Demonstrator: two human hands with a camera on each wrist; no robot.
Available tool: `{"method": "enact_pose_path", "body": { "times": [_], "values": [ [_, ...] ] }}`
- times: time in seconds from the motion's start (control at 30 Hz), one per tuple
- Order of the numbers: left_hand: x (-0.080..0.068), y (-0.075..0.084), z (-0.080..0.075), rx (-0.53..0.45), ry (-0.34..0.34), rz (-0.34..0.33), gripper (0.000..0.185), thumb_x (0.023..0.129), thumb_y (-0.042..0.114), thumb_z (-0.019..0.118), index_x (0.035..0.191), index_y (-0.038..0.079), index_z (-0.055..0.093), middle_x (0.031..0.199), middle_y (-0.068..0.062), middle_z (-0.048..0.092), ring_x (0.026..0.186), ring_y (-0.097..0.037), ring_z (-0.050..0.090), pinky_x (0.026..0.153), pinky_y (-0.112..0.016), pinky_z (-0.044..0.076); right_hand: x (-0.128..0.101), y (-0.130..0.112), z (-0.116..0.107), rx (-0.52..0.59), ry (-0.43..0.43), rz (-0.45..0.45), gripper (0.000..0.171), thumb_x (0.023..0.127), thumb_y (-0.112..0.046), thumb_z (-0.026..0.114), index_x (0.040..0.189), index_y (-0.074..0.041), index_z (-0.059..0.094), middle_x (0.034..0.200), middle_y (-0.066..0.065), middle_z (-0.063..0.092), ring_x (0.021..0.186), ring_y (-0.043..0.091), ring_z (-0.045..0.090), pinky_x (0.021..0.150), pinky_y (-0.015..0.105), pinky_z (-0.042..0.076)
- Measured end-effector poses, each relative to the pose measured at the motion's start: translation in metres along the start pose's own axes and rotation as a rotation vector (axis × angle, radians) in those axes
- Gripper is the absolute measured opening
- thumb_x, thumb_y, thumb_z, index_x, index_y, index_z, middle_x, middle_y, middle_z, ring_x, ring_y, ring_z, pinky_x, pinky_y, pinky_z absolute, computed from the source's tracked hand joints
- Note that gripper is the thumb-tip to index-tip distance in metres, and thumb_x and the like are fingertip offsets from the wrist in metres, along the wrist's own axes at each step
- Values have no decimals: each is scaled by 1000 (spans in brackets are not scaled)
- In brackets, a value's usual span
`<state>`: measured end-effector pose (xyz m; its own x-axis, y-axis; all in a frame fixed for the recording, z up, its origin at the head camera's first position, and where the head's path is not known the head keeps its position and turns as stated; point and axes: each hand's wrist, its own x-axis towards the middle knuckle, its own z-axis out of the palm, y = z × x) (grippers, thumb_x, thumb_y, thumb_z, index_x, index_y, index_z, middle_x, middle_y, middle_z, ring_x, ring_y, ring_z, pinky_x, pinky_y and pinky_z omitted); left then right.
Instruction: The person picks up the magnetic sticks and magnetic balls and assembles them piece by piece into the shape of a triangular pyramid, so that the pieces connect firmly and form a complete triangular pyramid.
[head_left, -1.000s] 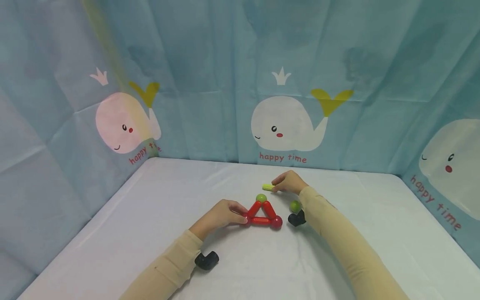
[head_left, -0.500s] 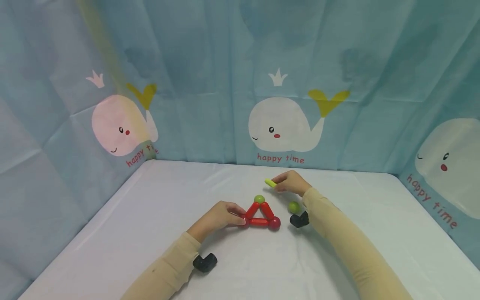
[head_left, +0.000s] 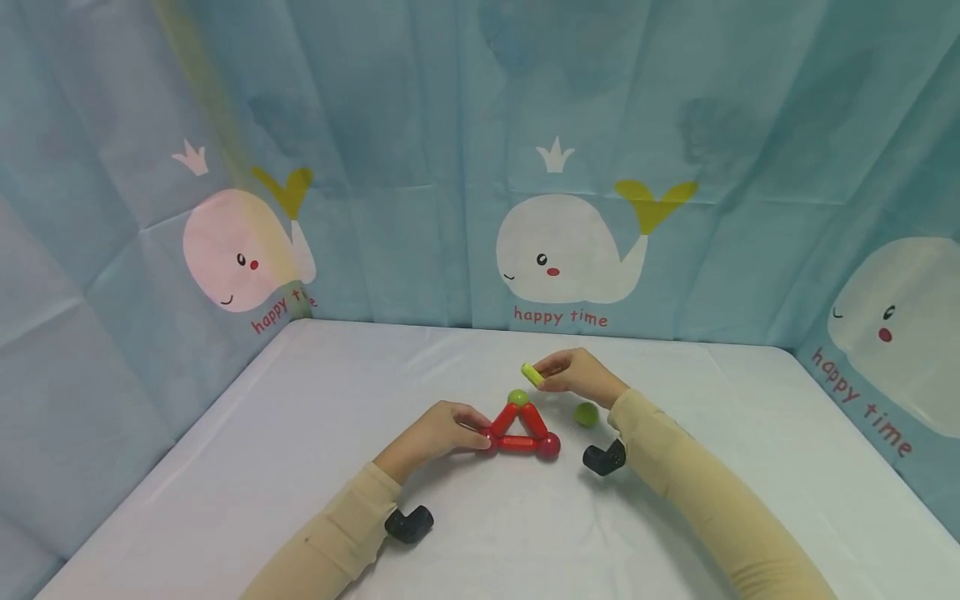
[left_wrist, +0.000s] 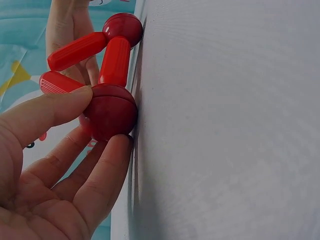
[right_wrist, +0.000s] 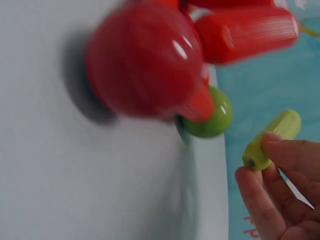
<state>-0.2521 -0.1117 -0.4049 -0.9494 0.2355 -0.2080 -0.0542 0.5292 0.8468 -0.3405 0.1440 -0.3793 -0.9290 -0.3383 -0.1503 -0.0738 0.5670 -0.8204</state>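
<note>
While the left hand (head_left: 435,432) pinches the triangle's red ball (left_wrist: 110,111), the right hand (head_left: 581,375) pinches a yellow-green rod (head_left: 532,374) slanting down-right.

Left hand (left_wrist: 45,165): fills the lower left of the frame, thumb and a finger pinching a ball from either side.
Dark red glossy plastic ball (left_wrist: 110,111): held between thumb and finger, touching the white cloth-covered table surface (left_wrist: 225,125).
Red plastic rods (left_wrist: 114,62): three, joined in a triangle; one runs from the held ball to a second dark red ball (left_wrist: 123,28) against the surface.
Background: teal cloth behind the rods, part of another hand beyond them.
</note>
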Motion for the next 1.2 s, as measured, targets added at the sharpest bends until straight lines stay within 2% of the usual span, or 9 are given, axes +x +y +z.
{"method": "enact_pose_path", "body": {
  "times": [0.17,0.4,0.63,0.8,0.9,1.03,1.13,1.2],
  "values": [
    [-1,1,0,7,1,-2,23,80,17,80,103,13,76,101,1,74,95,-15,61,80,-31,53,-4,-4,10,4,-7,-31,38,88,-20,75,124,-10,69,120,9,71,113,24,64,103,46,50],
    [-1,1,-1,-5,0,5,24,80,16,81,103,12,76,100,0,74,94,-15,60,80,-30,52,-6,-5,22,45,-13,-74,29,88,-16,75,117,-13,72,116,4,74,113,21,65,105,47,48],
    [-2,1,-1,-22,-4,12,24,80,15,80,103,11,76,98,0,74,93,-14,60,80,-29,52,-6,-1,29,19,-6,-122,23,88,-13,74,110,-11,74,112,5,74,116,25,64,104,46,49],
    [-2,1,0,-30,-3,19,24,80,14,80,103,10,76,96,1,74,92,-14,60,79,-28,52,-7,-2,30,-2,18,-118,18,88,-11,74,105,-14,75,109,2,74,121,26,61,106,49,47],
    [-1,2,0,-20,-3,19,24,80,14,80,103,10,76,98,0,74,94,-15,61,80,-31,52,-10,-4,29,-10,22,-129,21,88,-13,73,109,-15,75,112,1,74,121,26,61,106,50,47],
    [-1,4,0,41,-8,34,29,81,18,80,108,12,73,103,-1,74,98,-16,64,87,-39,53,-24,-7,22,68,25,-148,33,92,-18,69,124,-8,69,123,7,71,119,27,64,104,48,49],
    [-1,8,1,87,1,76,33,81,19,81,112,12,71,106,-2,73,102,-18,67,90,-44,53,-38,-8,18,156,10,-141,45,94,-27,68,132,-4,62,131,13,66,118,29,66,102,47,50],
    [-2,14,3,112,12,113,32,81,16,80,111,11,70,104,-4,74,99,-18,68,87,-42,54,-48,-8,16,163,-1,-132,50,91,-31,71,134,-6,61,130,13,66,115,28,67,100,46,52]
  ]
}}
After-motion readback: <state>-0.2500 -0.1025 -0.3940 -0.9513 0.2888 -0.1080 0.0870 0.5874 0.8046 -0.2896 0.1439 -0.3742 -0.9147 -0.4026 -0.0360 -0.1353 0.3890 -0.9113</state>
